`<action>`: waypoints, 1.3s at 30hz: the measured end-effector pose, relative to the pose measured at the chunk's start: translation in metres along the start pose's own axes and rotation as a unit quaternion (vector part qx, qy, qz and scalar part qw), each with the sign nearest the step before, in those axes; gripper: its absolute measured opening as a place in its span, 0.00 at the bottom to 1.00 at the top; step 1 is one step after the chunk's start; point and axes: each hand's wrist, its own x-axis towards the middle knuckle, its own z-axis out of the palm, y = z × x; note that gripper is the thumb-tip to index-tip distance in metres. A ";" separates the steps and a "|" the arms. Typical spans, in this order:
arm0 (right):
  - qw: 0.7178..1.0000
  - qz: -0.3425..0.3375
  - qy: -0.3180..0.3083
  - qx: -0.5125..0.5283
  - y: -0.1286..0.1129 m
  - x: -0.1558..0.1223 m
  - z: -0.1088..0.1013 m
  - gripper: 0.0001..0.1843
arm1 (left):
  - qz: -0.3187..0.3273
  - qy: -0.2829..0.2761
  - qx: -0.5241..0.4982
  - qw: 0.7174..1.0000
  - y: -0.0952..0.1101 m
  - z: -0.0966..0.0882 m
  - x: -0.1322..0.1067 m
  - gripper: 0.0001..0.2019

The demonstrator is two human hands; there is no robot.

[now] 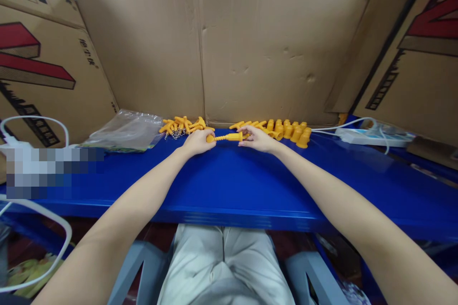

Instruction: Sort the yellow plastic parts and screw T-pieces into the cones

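Both hands meet at the back of a blue shelf [229,185]. My left hand [199,141] is closed round one end of a long yellow plastic piece [229,137]. My right hand [258,139] pinches its other end. The piece lies level between them, just above the shelf. Behind my left hand lies a pile of yellow T-shaped parts with small metal springs [182,126]. Behind my right hand stand several yellow cap-shaped parts [289,130] in a row.
A clear plastic bag [125,131] lies at the left. A white power strip with cables [372,137] sits at the right. Cardboard sheets [257,47] wall in the back and sides. A white cable [43,121] loops at the far left.
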 end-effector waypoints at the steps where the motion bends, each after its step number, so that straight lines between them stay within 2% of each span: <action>1: 0.999 0.014 -0.008 0.032 0.000 0.000 -0.001 0.24 | 0.002 0.002 0.000 1.000 -0.001 0.000 0.000 0.17; 4: 0.994 0.060 -0.026 0.088 -0.003 -0.001 -0.001 0.20 | 0.004 0.006 -0.008 1.000 -0.001 0.001 0.000 0.17; 8: 0.991 0.093 -0.026 0.092 -0.008 -0.003 -0.002 0.17 | 0.005 0.009 -0.022 1.000 -0.001 0.001 -0.001 0.16; 12: 0.992 0.093 -0.036 0.072 -0.009 -0.004 -0.003 0.15 | 0.017 0.019 -0.040 0.999 -0.002 0.002 -0.002 0.14; 17: 0.994 0.089 -0.030 0.064 -0.010 -0.004 -0.003 0.20 | 0.013 0.014 -0.087 0.996 -0.004 0.004 0.000 0.14; 23: 0.995 0.083 -0.046 0.032 -0.012 -0.004 -0.006 0.14 | 0.012 0.003 -0.110 0.994 -0.003 0.002 0.000 0.14; 28: 0.993 0.089 -0.064 0.032 -0.014 -0.004 -0.009 0.17 | 0.015 -0.006 -0.092 0.996 -0.002 0.002 0.000 0.13; 32: 0.987 0.117 -0.072 0.078 -0.019 -0.007 -0.010 0.17 | 0.024 -0.010 -0.083 0.996 -0.002 0.003 -0.001 0.13; 36: 0.968 0.193 -0.077 0.143 -0.024 -0.009 -0.007 0.22 | 0.044 0.019 -0.059 0.997 0.000 0.002 -0.002 0.14; 39: 0.959 0.242 -0.071 0.129 -0.026 -0.009 -0.003 0.29 | 0.040 0.017 -0.057 0.997 0.003 0.002 -0.002 0.13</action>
